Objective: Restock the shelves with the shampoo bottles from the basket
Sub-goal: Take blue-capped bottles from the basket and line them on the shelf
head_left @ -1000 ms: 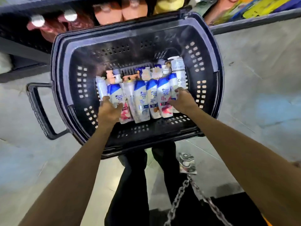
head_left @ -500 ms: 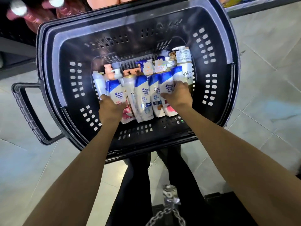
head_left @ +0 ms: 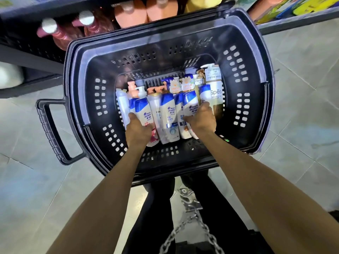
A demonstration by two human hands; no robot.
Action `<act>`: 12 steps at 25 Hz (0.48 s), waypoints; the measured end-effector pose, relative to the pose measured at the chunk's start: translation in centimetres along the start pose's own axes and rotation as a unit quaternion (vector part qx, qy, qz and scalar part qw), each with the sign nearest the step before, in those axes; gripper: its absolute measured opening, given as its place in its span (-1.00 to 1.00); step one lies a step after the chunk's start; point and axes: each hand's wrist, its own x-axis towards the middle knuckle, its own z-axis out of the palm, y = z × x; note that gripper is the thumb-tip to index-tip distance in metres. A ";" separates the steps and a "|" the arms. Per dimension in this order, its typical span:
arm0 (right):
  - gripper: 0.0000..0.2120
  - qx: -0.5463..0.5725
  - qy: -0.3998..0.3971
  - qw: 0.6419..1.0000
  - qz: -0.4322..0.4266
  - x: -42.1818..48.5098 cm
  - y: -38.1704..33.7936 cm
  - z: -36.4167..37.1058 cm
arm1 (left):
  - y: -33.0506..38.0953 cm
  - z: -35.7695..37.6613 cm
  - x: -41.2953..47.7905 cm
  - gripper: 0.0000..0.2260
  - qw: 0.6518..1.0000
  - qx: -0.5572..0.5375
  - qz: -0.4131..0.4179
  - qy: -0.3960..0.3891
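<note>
- Progress: early. The basket [head_left: 77, 70] holds a full row of shampoo bottles [head_left: 169, 114] packed side by side on its floor, caps towards 12 o'clock. None is out of the basket yet.
- Left hand [head_left: 138, 129]: reaches in from 6 o'clock, with fingers and thumb curled round the lower body of the left-hand bottle [head_left: 144, 110], a blue-capped white one towards the 9 o'clock end of the row.
- Right hand [head_left: 200, 119]: wraps the right-hand bottle [head_left: 190, 105], same type, towards the 3 o'clock end. It sits just beside a tall pump bottle [head_left: 215, 88].
- Judgement: this is a pick-up step. Both bottles are gripped, but they look level with their neighbours, so I cannot tell whether either is lifted.
- Remaining: carry these two to the shelf [head_left: 293, 24] at 12 o'clock, then clear the rest of the row.
- Shelf stock visible: orange bottles [head_left: 135, 13] and pink bottles [head_left: 60, 35] at 11 to 12 o'clock. Any free slot for shampoo is out of frame.
- Hidden: both palms and the bottle bases under the hands.
- Hidden: a second rank of smaller bottles at 12 o'clock is mostly masked by the front row, so no count is possible.
- Hard to read: labels are blurred, apart from large brand lettering.
</note>
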 end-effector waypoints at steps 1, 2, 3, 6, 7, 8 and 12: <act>-0.25 0.000 -0.010 1.000 0.006 0.0 0.1 0.0 | 0.0 -0.2 -0.1 -0.58 1.000 -0.002 0.003 -0.004; -0.23 -0.007 -0.018 1.000 0.010 0.1 0.1 -0.1 | -0.1 -0.4 -0.3 -0.59 1.000 -0.002 0.006 -0.005; -0.22 -0.008 -0.026 1.000 0.013 0.2 0.1 -0.2 | -0.4 -0.8 -0.4 -0.59 1.000 -0.002 0.009 -0.004; -0.27 0.032 -0.046 0.998 0.016 0.3 -0.1 -0.6 | -1.0 -2.0 -1.4 -0.56 1.000 0.001 0.014 0.005; -0.30 0.051 -0.051 0.997 0.013 0.3 -0.1 -0.8 | -1.1 -2.5 -1.8 -0.55 1.000 -0.002 0.016 0.007; -0.36 0.071 -0.057 0.996 0.009 0.0 -0.2 -1.2 | -1.2 -3.1 -2.2 -0.53 1.000 -0.008 0.018 0.008; -0.30 0.182 -0.076 0.980 0.014 -1.8 -1.1 -4.2 | -0.4 -6.6 -4.5 -0.64 1.000 -0.005 0.020 0.002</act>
